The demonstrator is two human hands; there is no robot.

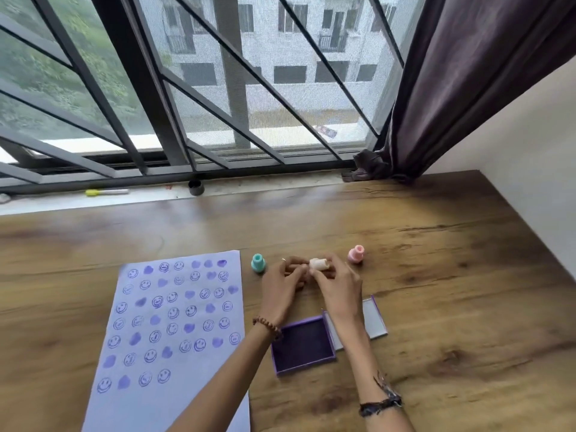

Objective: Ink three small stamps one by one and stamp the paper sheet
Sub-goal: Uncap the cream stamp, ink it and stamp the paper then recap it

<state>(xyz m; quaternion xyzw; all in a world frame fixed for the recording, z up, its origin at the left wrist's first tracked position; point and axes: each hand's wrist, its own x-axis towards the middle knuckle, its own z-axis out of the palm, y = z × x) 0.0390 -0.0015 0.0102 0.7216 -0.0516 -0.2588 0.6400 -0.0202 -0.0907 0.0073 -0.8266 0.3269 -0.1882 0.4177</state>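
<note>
A pale sheet of paper (174,322) lies at the left of the wooden table, covered with several purple smiley and heart prints. A teal stamp (258,262) stands upright just right of the sheet's top corner. A pink stamp (356,253) stands further right. Between them, my left hand (282,289) and my right hand (336,288) meet around a cream-coloured stamp (318,264), held on its side above the table by my right fingers, with the left fingertips touching its end. An open purple ink pad (302,344) lies below my hands, its lid (372,319) folded out to the right.
The wooden table (452,275) runs up to a window sill, where a yellow-capped pen (106,192) and a small black cap (196,187) lie. A dark curtain (452,88) hangs at the right, beside a white wall.
</note>
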